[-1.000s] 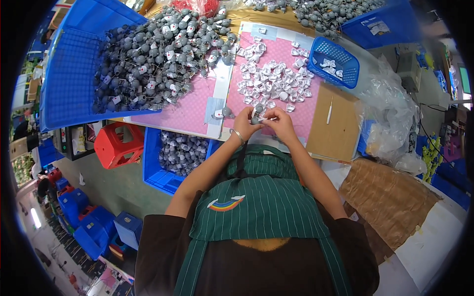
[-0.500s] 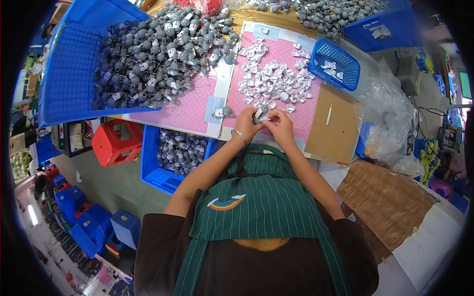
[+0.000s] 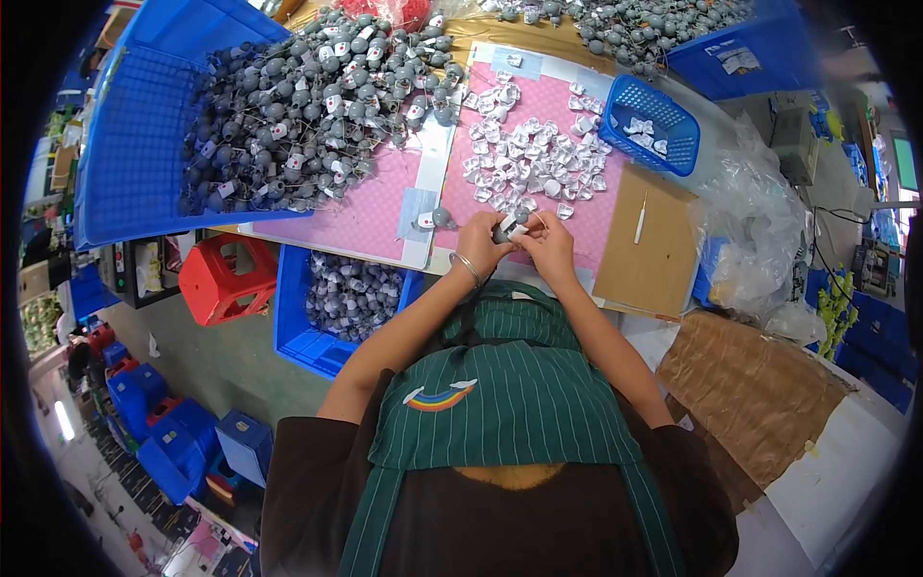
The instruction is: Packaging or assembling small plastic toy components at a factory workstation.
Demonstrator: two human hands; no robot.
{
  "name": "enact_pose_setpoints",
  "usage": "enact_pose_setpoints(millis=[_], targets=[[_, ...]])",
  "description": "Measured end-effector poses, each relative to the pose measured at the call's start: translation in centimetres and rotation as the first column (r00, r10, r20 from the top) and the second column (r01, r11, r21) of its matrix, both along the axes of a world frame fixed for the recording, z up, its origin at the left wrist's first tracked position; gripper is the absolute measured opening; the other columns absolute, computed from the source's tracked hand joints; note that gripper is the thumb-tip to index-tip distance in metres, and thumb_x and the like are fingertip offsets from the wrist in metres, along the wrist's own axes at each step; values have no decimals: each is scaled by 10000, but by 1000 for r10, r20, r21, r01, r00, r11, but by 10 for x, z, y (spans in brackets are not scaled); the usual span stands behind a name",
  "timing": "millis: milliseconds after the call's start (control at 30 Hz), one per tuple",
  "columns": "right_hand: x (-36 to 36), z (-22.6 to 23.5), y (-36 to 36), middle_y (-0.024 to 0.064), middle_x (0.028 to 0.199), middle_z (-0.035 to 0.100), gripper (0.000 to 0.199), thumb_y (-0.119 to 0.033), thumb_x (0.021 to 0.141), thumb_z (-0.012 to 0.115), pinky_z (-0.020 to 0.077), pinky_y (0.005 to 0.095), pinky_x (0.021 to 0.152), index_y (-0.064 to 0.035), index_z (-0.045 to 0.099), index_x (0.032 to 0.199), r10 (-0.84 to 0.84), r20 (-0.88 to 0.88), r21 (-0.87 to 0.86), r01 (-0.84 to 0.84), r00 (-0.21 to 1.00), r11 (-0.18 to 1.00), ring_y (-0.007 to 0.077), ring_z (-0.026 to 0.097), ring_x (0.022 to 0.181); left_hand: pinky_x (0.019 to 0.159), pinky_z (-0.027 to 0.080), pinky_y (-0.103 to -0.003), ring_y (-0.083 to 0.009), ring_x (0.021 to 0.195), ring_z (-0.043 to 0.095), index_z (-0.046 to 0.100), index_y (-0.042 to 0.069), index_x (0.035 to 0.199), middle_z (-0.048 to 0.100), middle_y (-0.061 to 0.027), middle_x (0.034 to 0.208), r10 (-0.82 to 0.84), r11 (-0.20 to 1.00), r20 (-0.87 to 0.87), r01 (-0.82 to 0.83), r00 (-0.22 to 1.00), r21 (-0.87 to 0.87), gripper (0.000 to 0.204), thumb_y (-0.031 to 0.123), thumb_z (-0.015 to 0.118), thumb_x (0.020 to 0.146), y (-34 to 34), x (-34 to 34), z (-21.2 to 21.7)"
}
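Observation:
Between my two hands is a small grey figure with a round head and a white piece on it (image 3: 511,227), held just over the near edge of the pink table mat. My left hand (image 3: 480,240) is closed round its left side. The fingers of my right hand (image 3: 550,248) pinch at its white piece from the right. Left of my hands, a similar grey figure (image 3: 442,218) lies on a light blue patch. Beyond them spreads a pile of small white moulded pieces (image 3: 534,159). My fingertips partly hide the held figure.
A blue crate (image 3: 135,144) tipped on its side spills a heap of grey figures (image 3: 308,115) at the left. At the right are a blue basket (image 3: 654,101), a brown board (image 3: 625,269) with a thin white tool (image 3: 641,217), and clear plastic bags (image 3: 750,212). Below stands another blue bin (image 3: 317,356).
The grey figure has turned slightly in my fingers, its head shifting a little to the right. My right hand has moved slightly; the table's contents look the same.

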State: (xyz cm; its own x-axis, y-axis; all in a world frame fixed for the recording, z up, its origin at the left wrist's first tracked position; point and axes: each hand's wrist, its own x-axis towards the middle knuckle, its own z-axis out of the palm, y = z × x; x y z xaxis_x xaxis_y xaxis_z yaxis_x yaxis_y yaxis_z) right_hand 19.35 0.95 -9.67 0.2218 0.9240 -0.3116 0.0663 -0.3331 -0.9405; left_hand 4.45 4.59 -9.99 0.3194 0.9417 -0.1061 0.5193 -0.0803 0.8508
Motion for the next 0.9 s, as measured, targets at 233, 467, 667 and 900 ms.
enact_pose_setpoints(millis=[233, 467, 667, 900], targets=[[-1, -18, -2, 94, 834, 630, 377, -48, 706, 711, 509, 256, 596, 29, 554, 1041, -32, -181, -7, 31, 983, 999, 130, 612, 683, 638, 490, -330, -241, 701, 614, 663, 55, 993, 647, -145, 830, -143, 977, -9, 139, 990, -162, 444, 253, 801, 620, 6, -4, 2], [11, -46, -3, 106, 904, 638, 415, -115, 735, 704, 500, 261, 665, 30, 543, 1089, 130, -140, -47, -138, 982, 989, 139, 611, 768, 631, 477, -317, -243, 656, 623, 662, 39, 953, 646, -140, 765, -183, 958, 4, 179, 983, -222, 386, 250, 776, 650, 4, -1, 8], [8, -50, -11, 75, 886, 617, 356, -105, 751, 699, 487, 234, 655, 39, 546, 1038, 140, -70, -137, -148, 988, 979, 115, 592, 768, 626, 473, -359, -262, 666, 621, 643, 36, 934, 643, -154, 768, -248, 926, 90, 263, 965, -272, 360, 273, 743, 681, -9, -6, -29], [17, -63, -16, 138, 870, 601, 389, -140, 686, 714, 484, 359, 693, -39, 577, 1036, 199, 560, -162, -130, 804, 978, 273, 600, 767, 685, 502, -394, -313, 748, 645, 643, -5, 847, 663, -166, 798, 213, 940, -263, -271, 941, -208, 344, 311, 692, 721, 9, -54, -88]])
